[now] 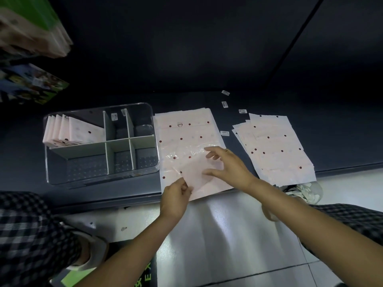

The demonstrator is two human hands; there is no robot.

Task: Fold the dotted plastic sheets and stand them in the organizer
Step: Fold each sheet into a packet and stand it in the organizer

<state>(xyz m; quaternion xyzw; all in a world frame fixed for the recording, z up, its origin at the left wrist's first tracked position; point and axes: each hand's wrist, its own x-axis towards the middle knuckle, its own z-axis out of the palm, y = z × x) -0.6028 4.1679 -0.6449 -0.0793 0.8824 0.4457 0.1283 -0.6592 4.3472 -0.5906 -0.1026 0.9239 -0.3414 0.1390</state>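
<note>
The top sheet [186, 160] of the middle pile [184, 129] is mid-fold on the tabletop [269, 100]: the left hand [176, 195] pinches its near edge, while the right hand [230, 166] hovers over it, fingers spread, holding nothing. A few folded sheets [72, 131] already stand in the organizer [153, 121]. Most compartments look empty, and another stack [277, 146] waits, so I judge the task early.

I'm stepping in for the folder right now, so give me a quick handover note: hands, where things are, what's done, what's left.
Left hand pinches the near corner of the sheet being folded, which lies on the middle stack.
Right hand is open, fingers spread over that sheet.
Done: several folded sheets stand in the organizer, far-left compartment.
Left: finish this fold, stand it in, then the middle stack and the right stack.
</note>
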